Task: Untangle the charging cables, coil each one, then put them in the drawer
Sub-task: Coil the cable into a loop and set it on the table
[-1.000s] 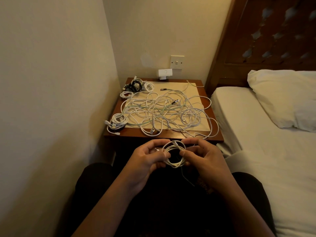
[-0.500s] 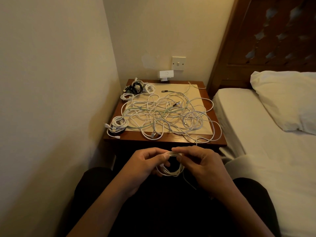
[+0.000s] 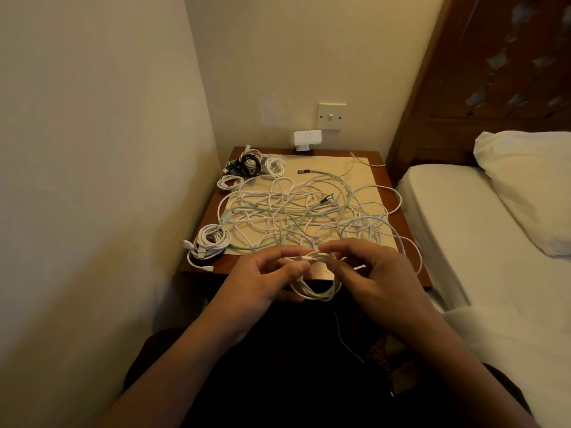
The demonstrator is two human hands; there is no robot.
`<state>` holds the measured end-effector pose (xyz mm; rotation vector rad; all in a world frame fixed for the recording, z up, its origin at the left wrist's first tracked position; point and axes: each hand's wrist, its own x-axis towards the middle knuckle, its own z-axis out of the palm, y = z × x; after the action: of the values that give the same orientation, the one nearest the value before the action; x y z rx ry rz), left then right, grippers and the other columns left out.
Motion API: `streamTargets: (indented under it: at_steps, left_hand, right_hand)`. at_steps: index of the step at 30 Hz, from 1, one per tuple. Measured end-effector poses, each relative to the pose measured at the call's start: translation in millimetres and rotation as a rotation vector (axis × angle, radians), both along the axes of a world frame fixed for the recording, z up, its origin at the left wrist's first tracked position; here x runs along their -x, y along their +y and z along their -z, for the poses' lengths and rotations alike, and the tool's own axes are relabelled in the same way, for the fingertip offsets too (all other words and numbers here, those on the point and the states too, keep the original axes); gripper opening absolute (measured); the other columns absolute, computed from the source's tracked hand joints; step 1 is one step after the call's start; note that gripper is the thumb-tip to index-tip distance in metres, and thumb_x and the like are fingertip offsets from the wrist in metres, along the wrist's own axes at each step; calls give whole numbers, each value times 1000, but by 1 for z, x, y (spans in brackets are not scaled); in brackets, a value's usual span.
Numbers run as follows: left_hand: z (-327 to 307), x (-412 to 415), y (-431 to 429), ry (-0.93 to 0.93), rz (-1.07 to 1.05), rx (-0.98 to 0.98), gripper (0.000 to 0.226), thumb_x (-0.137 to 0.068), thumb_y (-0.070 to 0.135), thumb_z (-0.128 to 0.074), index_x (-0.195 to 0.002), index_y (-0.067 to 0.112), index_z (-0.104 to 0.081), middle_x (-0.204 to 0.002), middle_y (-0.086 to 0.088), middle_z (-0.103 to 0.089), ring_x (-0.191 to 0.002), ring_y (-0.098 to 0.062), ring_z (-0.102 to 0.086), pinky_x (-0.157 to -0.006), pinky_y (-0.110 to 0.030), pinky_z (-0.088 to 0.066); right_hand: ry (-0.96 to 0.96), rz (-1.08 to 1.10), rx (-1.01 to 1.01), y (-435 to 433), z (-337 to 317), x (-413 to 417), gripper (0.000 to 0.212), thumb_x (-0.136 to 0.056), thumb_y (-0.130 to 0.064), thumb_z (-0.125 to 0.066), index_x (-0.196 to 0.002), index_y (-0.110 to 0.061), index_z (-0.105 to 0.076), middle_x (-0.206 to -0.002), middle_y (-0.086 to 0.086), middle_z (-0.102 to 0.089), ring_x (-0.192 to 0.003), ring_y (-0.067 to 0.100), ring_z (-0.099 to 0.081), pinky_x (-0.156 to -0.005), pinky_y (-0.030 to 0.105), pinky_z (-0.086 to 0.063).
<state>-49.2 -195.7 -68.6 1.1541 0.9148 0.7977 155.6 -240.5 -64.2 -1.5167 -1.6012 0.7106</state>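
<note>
The left grip (image 3: 262, 281) and right grip (image 3: 381, 281) both pinch the small coiled white charging cable (image 3: 315, 287), holding it in the air over the front edge of the brown wooden table (image 3: 400, 223). One loose end appears to hang toward the lap. The tangle of white and pale green cables (image 3: 302, 211) lies on the table, with a wound white cable bundle (image 3: 211, 242) at its left.

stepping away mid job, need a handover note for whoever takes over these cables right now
Hands: left hand and right hand both grip one white coil over the lap, with a loose tail hanging below.
Done: front bundle coiled at the front left of the nightstand, and back bundles coiled at the back left.
Left: finish this coil, separate and coil the big tangle on the nightstand, then put everything in the drawer, which is out of view.
</note>
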Motion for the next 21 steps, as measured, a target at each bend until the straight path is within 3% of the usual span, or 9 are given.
streamTargets:
  at_steps: [5,9,12,18,21]
  left_hand:
    - [-4,-2,62,72,-127,-93,22,-92,8,-70,-111,15,-78,-103,-21,-74,-95,-29,-74,-78,-43,-64]
    - [-4,8,133,101,-201,-84,22,-92,16,-71,-113,17,-76,-95,-10,-77,-81,-19,-70,-67,-29,-63]
    - [7,18,200,151,-285,-107,17,-93,15,-72,-110,16,-76,-99,-15,-75,-76,-20,-71,-66,-28,-63]
    - [35,39,306,298,-445,-139,8,-96,10,-69,-97,16,-74,-101,-14,-70,-68,-17,-72,-58,-26,-62]
    - [50,43,335,350,-487,-104,9,-96,10,-70,-104,14,-72,-107,-13,-71,-77,-22,-72,-55,-22,-58]
  right_hand:
    - [-17,-2,-47,39,-12,-16,26,-97,-26,-69,-119,-41,-72,-98,-24,-72,-95,-3,-68,-76,13,-54]
    - [-98,33,-61,85,-16,-39,21,-98,-26,-67,-115,-37,-74,-99,-22,-72,-95,-4,-66,-73,17,-57]
    - [-202,76,-56,131,-14,-58,21,-99,-25,-66,-115,-35,-75,-106,-19,-72,-97,-2,-64,-78,25,-57]
    - [-376,33,18,223,-6,-61,23,-102,-16,-62,-120,-23,-73,-114,-6,-69,-96,4,-61,-69,12,-43]
    - [-460,-28,63,262,4,-43,25,-103,-14,-61,-122,-23,-73,-118,-5,-70,-99,9,-61,-72,14,-44]
